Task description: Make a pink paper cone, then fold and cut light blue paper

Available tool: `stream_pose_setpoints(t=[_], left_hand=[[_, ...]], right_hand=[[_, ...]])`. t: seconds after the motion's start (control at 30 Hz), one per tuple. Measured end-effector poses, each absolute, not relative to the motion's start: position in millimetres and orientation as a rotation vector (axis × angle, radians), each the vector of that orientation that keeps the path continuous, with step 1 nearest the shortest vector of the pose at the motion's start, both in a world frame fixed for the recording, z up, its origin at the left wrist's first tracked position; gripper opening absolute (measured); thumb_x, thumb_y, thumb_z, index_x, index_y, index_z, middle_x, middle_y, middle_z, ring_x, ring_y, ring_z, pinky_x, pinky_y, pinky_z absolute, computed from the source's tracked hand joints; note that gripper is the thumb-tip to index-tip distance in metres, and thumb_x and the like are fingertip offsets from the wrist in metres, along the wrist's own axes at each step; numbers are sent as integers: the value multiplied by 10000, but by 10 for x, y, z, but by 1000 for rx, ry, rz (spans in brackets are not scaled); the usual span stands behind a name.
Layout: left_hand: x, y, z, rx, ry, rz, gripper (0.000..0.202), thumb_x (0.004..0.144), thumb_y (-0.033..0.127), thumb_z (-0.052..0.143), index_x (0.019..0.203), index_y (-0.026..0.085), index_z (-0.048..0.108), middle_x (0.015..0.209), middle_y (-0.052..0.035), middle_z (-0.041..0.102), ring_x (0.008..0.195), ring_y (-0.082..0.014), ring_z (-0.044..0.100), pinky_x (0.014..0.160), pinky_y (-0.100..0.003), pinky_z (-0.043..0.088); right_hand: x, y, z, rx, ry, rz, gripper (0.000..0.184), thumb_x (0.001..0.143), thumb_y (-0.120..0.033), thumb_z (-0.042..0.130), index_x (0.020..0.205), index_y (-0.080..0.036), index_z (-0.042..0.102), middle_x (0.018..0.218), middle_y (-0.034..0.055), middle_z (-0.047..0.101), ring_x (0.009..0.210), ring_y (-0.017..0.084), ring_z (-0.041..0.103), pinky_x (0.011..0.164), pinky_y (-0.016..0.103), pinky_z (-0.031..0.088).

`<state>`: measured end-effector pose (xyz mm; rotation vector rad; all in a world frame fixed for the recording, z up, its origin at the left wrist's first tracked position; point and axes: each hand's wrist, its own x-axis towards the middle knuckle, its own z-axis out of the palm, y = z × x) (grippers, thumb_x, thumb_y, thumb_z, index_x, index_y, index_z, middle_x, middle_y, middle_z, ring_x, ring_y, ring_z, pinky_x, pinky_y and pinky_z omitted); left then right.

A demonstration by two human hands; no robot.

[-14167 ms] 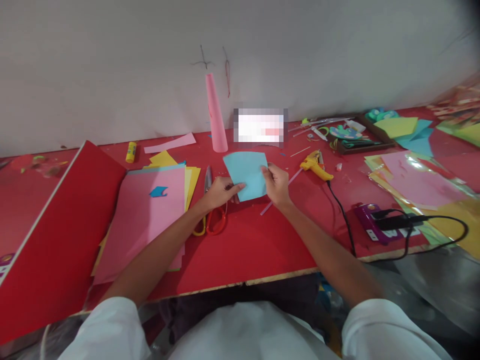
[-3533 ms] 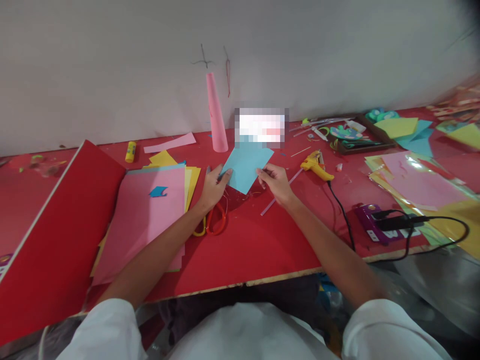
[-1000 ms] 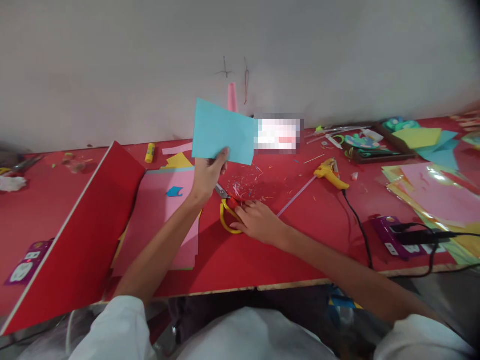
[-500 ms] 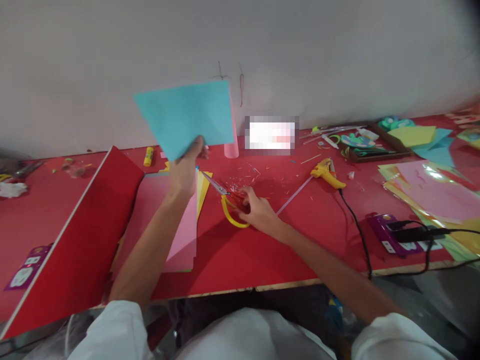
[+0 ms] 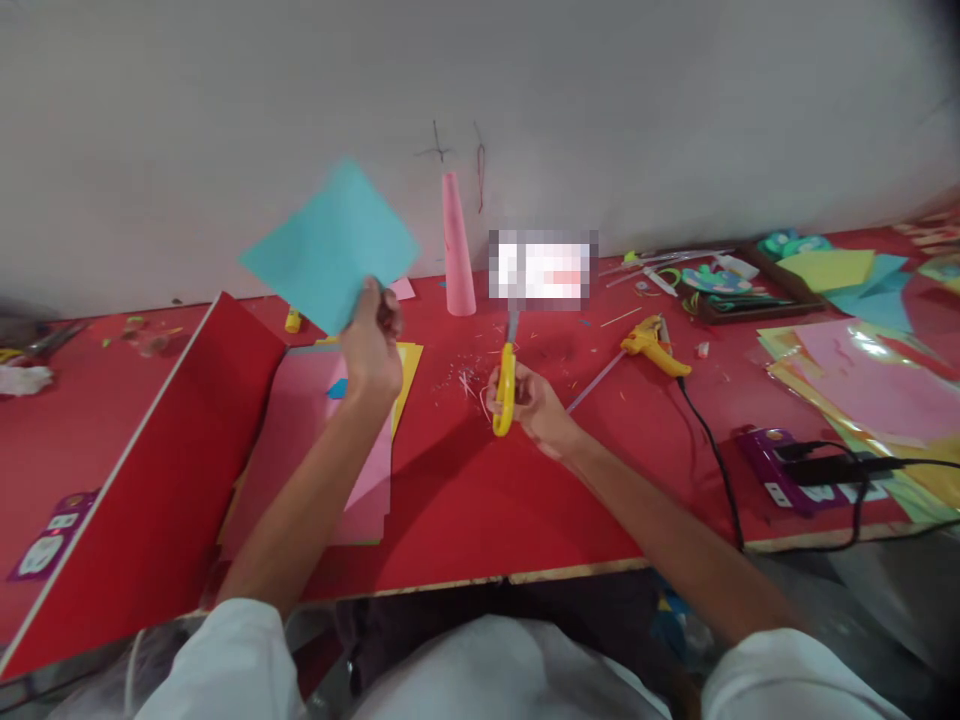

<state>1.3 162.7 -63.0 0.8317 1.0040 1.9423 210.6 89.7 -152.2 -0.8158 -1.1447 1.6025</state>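
Note:
My left hand (image 5: 375,335) pinches a light blue sheet of paper (image 5: 330,240) by its lower right edge, raised above the table. Fingers of my right hand (image 5: 529,400) are closed round the yellow handles of a pair of scissors (image 5: 505,385), whose blades point up and away. Between and behind the hands a pink paper cone (image 5: 457,250) stands upright. Pink paper sheets (image 5: 300,400) lie under my left forearm, with a small blue piece (image 5: 339,388) on top.
A yellow glue gun (image 5: 652,345) with a black cable lies to the right, near a purple power strip (image 5: 787,470). A dark tray (image 5: 750,310) holds craft bits. At left a red board (image 5: 165,470) stands tilted. Paper scraps (image 5: 472,380) litter the red table (image 5: 480,520).
My right hand has lifted the scissors off the table and turned them blades up. The blue sheet in my left hand has rotated and shifted left, uncovering the pink cone.

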Motion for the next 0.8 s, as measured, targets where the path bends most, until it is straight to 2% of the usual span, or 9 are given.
stream_pose_setpoints(t=[0.13,0.2,0.4,0.5,0.6,0.8], left_hand=[[335,1442,-947,1019,1037,1663,384,917,505,764,757,230,551,679,21,569,555,-102,466,515,-279,372],[452,1333,-1078,1095,1035,1527,401,942,535,729,733,223,589,674,6,595,543,-107,472,527,-289,393],[644,1116,-1293,1105,996,1272,420,951,517,733,684,199,668,639,-29,642,519,-123,525,538,-311,428],[679,1089,-1318,1087,1024,1253,431,942,520,740,665,196,673,627,-35,646,505,-126,534,537,-317,443],[688,1086,-1316,1075,1060,1266,429,922,512,752,643,198,668,639,-36,663,491,-120,533,536,-315,448],[698,1072,-1284,1125,1029,1107,441,889,554,771,671,178,696,707,-62,703,511,-122,569,559,-314,477]], right_hand=[[2206,1004,-1574,-837,-1060,1391,543,718,-508,895,807,-265,417,669,-97,467,542,93,491,557,269,466],[2296,1090,-1598,-879,-1036,1268,541,763,-586,848,796,-269,411,662,-98,423,498,85,431,501,273,423],[2438,1199,-1556,-865,-983,1172,538,752,-620,870,799,-264,470,700,-75,423,522,87,391,459,270,365],[2423,1183,-1530,-827,-973,1200,543,775,-659,843,790,-263,471,664,-78,395,529,94,399,462,262,368],[2425,1172,-1533,-816,-974,1214,542,785,-691,822,820,-264,490,644,-78,431,516,95,430,457,257,364],[2464,1188,-1629,-969,-1004,1187,559,746,-580,897,713,-249,447,557,-71,493,458,87,446,419,256,310]])
